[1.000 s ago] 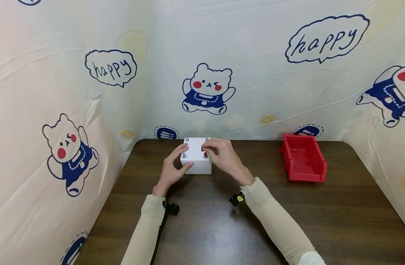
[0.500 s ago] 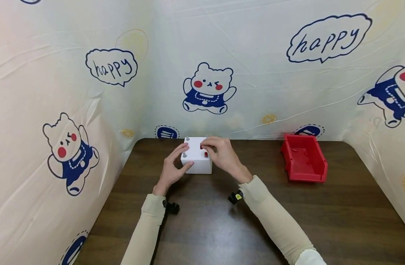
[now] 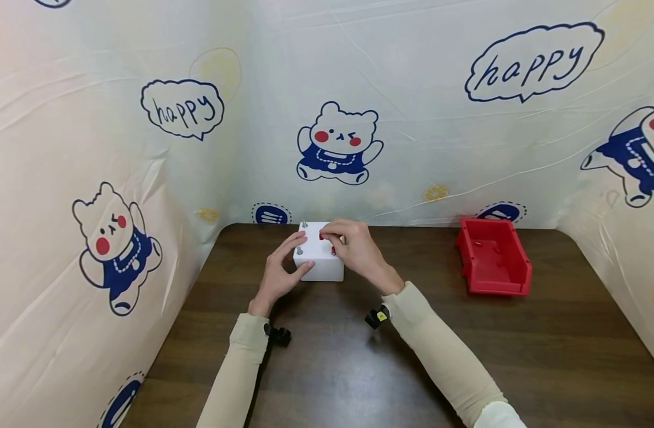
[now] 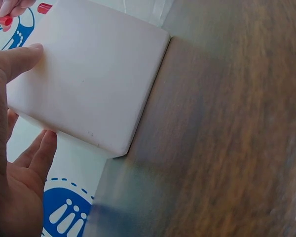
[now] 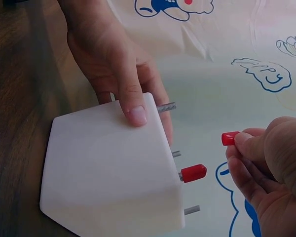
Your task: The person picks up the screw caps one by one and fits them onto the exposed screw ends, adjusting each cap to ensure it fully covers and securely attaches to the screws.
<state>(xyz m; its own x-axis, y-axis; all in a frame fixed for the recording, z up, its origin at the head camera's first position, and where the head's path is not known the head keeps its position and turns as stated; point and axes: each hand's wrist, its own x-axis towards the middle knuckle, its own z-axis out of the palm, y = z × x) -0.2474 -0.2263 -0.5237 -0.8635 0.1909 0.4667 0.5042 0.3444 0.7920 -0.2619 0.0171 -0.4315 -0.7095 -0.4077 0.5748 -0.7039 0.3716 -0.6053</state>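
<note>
A white box (image 3: 319,271) stands on the table with metal threaded studs (image 5: 166,106) rising from its top. One stud, at the near right corner, carries a red cap (image 5: 194,173); the others in the right wrist view are bare. My left hand (image 3: 280,272) holds the box at its left side, thumb on the front face and fingers around the side. Above the box top, my right hand (image 3: 359,252) pinches a second red cap (image 5: 229,138) between thumb and fingers. That cap is apart from every stud.
To the right on the brown table (image 3: 412,368) sits a red open-front bin (image 3: 495,288) with a few small red pieces inside. A patterned white cloth (image 3: 412,160) hangs behind the table and along both sides.
My right hand has moved slightly left over the box top, carrying the pinched red cap. The left hand and the box stay in place.
</note>
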